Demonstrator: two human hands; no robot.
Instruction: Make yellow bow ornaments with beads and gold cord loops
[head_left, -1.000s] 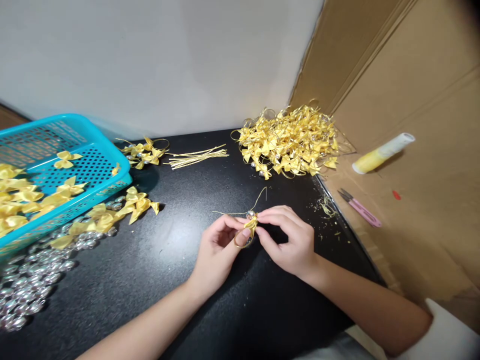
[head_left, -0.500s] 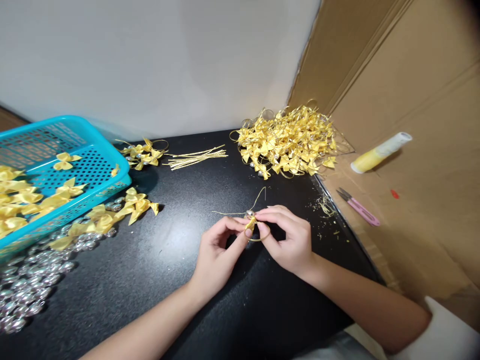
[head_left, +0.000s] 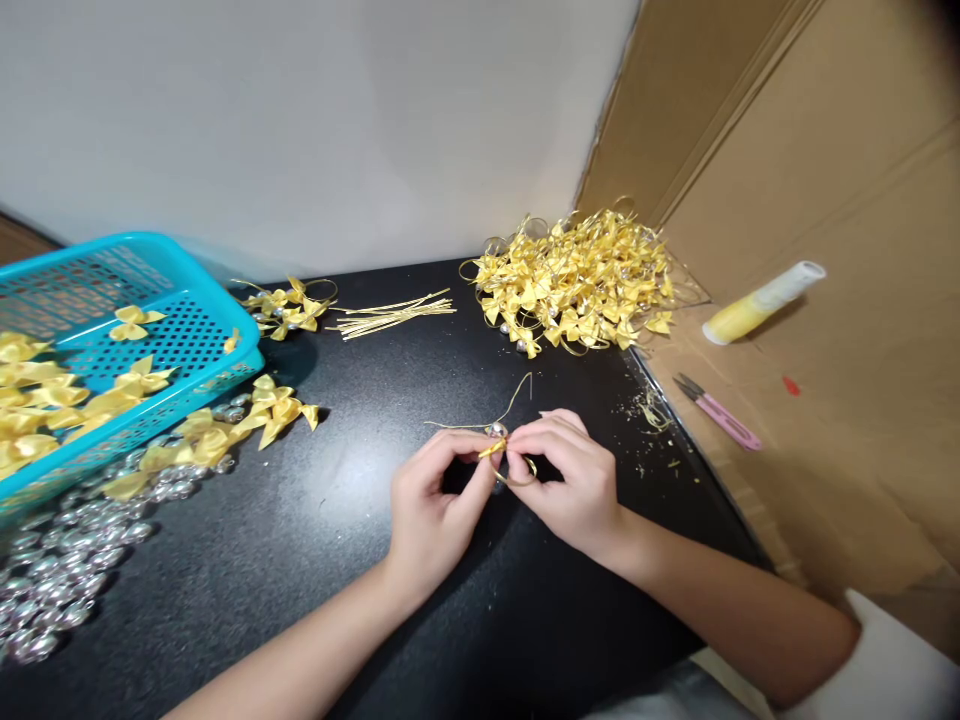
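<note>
Over the middle of the black table, my left hand (head_left: 442, 500) pinches a small yellow ribbon bow (head_left: 491, 450) between thumb and fingers. A silver bell-like bead (head_left: 496, 430) shows just above the bow. From the right, my right hand (head_left: 574, 480) grips a gold cord (head_left: 517, 483) tight against the bow; the cord curves in a loop below the fingertips. Exactly where the cord crosses the bow is hidden by the fingers. Beyond the hands, a thin gold thread (head_left: 514, 398) lies bent on the table.
A turquoise basket (head_left: 187, 375) with yellow bows stands left, beside silver beads (head_left: 82, 550) and loose bows (head_left: 281, 410). Gold cords (head_left: 394, 315) lie at the back near a heap of finished-looking bows (head_left: 577, 285). Pink-handled snips (head_left: 720, 415) and a tube (head_left: 765, 303) rest on cardboard at right.
The bow has turned between my fingertips and now shows edge-on. My right fingers have shifted slightly, and the gold loop has tilted to the right.
</note>
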